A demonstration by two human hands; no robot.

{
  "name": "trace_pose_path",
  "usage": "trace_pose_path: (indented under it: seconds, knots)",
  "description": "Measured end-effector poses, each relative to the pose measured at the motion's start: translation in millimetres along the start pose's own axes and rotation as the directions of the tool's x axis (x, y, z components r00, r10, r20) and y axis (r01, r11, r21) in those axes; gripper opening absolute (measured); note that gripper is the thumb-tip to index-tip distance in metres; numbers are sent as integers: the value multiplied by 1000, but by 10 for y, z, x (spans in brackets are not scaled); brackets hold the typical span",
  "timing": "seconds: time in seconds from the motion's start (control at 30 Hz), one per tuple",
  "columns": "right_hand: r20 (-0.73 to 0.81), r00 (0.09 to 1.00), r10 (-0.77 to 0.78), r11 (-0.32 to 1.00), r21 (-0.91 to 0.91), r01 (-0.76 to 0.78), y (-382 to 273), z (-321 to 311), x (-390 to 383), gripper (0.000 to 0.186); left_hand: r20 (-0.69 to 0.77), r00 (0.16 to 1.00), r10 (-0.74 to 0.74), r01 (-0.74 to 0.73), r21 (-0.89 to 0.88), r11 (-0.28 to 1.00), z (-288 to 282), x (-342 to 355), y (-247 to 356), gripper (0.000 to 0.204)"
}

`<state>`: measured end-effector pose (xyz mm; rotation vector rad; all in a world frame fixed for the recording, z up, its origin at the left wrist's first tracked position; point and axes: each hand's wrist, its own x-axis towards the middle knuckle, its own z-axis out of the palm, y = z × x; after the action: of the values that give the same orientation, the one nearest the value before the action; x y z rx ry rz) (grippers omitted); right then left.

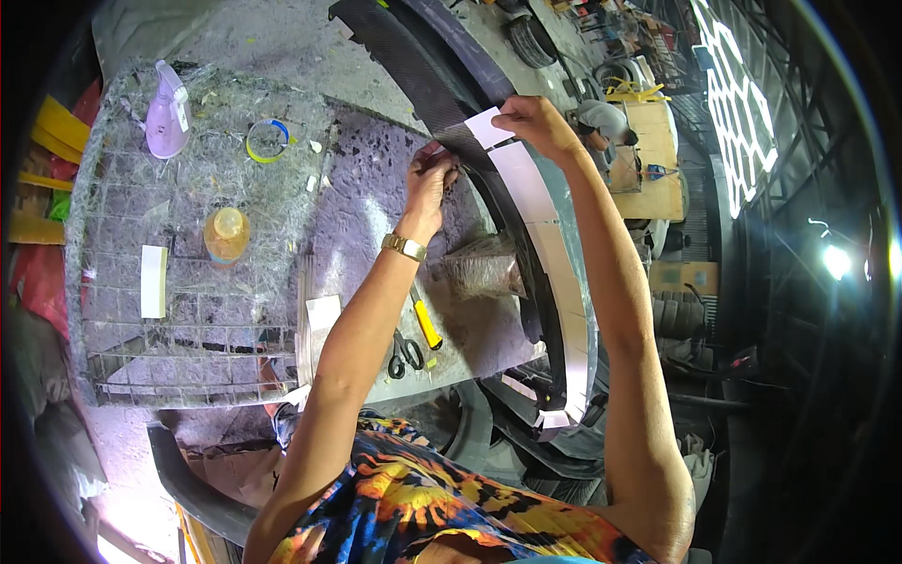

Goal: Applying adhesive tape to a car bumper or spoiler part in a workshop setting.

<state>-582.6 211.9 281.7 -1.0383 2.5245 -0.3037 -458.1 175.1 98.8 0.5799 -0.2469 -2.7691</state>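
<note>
A long curved black part (413, 70), with a woven carbon-like surface at its upper end, arcs down the middle right. Pale paper strips (526, 188) line its outer band down to the lower end. My right hand (531, 127) pinches a small white rectangle (481, 127) against that band, just above the strips. Lower and to the left, my left hand (431, 179), wearing a gold watch on the wrist, is closed at the part's inner edge; what its curled fingers grip is hidden. Below, a yellow box cutter (427, 324) and black scissors (404, 352) lie on the worktop.
The scuffed worktop (188, 362) holds a lilac spray bottle (167, 122), a tape roll (268, 141), an amber container (227, 235) and a white strip (153, 282). A wrapped block (474, 268) sits under the curved part. Another person (601, 122) bends at a wooden table (648, 202) at right.
</note>
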Motion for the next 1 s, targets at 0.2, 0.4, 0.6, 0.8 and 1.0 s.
trace_pose_path:
  seconds: [0.2,0.4,0.6,0.8,1.0]
  knots:
    - [3,1000,-15,999,36,15,86,-61,-83,20,15,999,-29,29,12,1000,39,-57,-41,24]
    - [4,1000,-26,999,34,26,116,-26,-75,21,16,1000,8,-8,19,1000,40,-55,-47,22]
    - [-4,999,-47,999,6,47,117,-9,-69,22,-4,999,33,-33,82,996,54,-43,-60,18]
    - [-15,1000,-27,1000,5,27,140,-15,-79,22,-17,999,45,-43,98,994,98,-51,-70,20]
    - [-13,1000,25,1000,3,-25,89,-11,-91,22,-36,998,43,-40,81,996,148,-73,-47,26]
